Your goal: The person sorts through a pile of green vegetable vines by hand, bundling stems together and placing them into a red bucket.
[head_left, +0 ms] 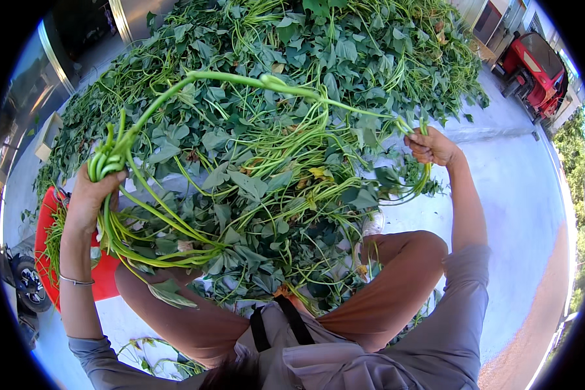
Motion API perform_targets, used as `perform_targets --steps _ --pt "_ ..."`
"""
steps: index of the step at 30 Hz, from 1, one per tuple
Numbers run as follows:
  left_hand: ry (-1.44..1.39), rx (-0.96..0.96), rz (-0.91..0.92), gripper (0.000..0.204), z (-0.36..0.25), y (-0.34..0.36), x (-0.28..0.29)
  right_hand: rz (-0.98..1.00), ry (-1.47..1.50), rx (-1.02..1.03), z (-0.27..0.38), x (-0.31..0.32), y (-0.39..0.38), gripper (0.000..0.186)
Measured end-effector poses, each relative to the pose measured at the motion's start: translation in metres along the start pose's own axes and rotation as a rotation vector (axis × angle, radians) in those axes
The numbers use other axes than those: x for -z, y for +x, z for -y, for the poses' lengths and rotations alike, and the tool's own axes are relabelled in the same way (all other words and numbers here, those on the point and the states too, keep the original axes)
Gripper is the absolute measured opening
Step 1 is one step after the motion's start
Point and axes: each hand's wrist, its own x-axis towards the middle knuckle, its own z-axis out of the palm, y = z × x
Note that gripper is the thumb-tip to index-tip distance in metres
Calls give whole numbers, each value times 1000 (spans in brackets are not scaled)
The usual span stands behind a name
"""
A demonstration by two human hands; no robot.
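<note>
My left hand [99, 185] is raised on the left, closed round a thick bundle of green vine stems [114, 153] with pale stalks and a few leaves hanging from it. From that bundle a long thick stem [227, 77] arches across to the right. My right hand [432, 146] is closed on thinner stems at that side, some curving down below it. A big heap of leafy vines [344, 49] fills the ground before me, reaching down between my legs, with a mass of long pale stalks [286, 149] near its middle.
A red plastic container [101, 283] with green stalks is at my left, near a black wheel [32, 283]. Pale concrete ground [513, 195] spreads to my right. A red vehicle [536, 71] stands at the upper right. A pale box [49, 133] sits at the upper left.
</note>
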Motion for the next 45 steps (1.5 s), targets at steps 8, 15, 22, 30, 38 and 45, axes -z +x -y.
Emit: perform_targets --steps 8,15,22,30,38,45 --pt "-282 55 64 22 -6 20 -46 -338 351 276 -16 -53 24 29" --pt "-296 25 118 23 -40 8 -66 -368 67 612 13 -115 74 34" --pt "-263 53 106 18 -31 8 -41 -558 -803 631 -9 -73 94 19" --pt "-415 135 261 19 -27 -2 -81 -330 -102 356 15 -185 55 30" --pt "-319 51 379 21 -32 -4 -114 322 282 191 12 -292 67 34" --pt "-337 187 257 21 -7 -14 -80 -33 -38 161 8 -101 26 30"
